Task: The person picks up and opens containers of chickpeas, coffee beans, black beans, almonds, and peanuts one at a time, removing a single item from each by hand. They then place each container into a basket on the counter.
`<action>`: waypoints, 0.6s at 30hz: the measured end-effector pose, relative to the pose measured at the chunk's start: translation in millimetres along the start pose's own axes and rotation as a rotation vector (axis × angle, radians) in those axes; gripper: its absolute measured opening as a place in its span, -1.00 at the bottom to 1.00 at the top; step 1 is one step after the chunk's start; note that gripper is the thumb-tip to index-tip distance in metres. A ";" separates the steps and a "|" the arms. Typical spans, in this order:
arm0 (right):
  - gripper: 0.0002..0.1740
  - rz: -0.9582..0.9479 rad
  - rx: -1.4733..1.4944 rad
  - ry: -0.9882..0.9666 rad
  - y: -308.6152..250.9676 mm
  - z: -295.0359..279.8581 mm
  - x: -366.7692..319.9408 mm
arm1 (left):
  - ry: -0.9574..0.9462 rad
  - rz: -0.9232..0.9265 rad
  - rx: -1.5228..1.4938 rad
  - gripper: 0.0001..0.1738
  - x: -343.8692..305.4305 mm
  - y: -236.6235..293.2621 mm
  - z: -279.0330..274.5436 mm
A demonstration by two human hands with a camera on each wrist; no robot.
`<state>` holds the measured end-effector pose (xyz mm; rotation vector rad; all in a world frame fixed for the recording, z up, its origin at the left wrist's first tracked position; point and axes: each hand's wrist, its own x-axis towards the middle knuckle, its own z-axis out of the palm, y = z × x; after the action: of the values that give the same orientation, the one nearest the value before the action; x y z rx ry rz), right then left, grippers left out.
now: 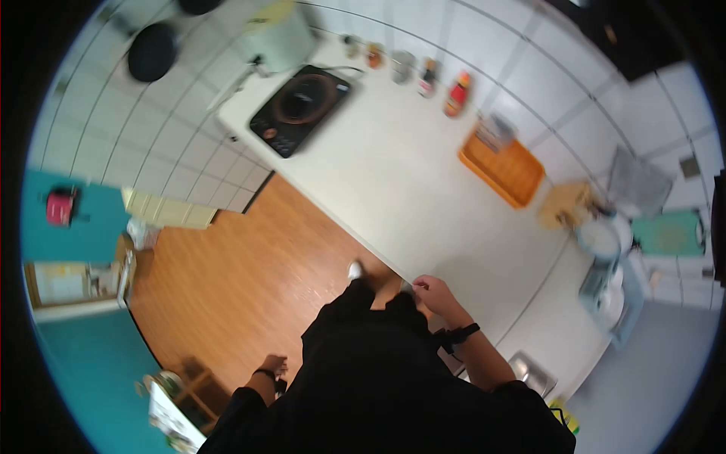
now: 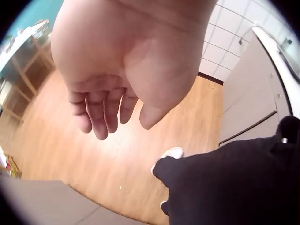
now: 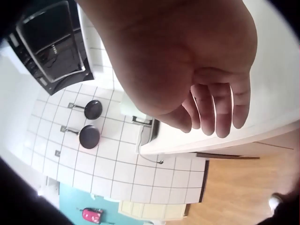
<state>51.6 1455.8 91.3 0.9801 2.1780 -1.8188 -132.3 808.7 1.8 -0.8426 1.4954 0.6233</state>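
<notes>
My left hand (image 1: 277, 365) hangs over the wooden floor, away from the counter. The left wrist view shows its palm (image 2: 126, 51) bare, fingers loosely bent and holding nothing. My right hand (image 1: 432, 293) is at the front edge of the white countertop (image 1: 412, 189), its fingertips right by the rim in the head view. Nothing lies in that palm (image 3: 187, 56) either; its fingers hang loosely bent in the right wrist view. The counter is the nearest thing to it.
Toward the counter's far end sits a black induction cooker (image 1: 302, 110). Several seasoning bottles, one a red bottle (image 1: 457, 94), line the tiled wall. An orange tray (image 1: 502, 166) stands near a knife block (image 1: 566, 204) and a blue dish rack (image 1: 631, 303). Pans (image 3: 89, 136) hang on the wall.
</notes>
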 end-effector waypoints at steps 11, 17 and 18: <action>-0.82 -0.179 -0.532 -0.408 -109.0 242.4 113.0 | 0.210 0.417 -0.702 -0.82 89.7 -203.5 4.8; -0.88 -0.090 -0.859 -0.854 -156.8 469.9 110.7 | 0.261 0.191 -0.842 -0.71 118.9 -298.6 -58.2; -0.88 -0.091 -0.968 -0.912 -178.4 504.5 98.3 | 0.328 0.234 -0.851 -0.72 109.1 -311.6 -75.2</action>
<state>-271.7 1019.4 59.6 -0.1497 2.0099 -0.7085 74.8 550.3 -68.1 -1.4759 1.6364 1.4002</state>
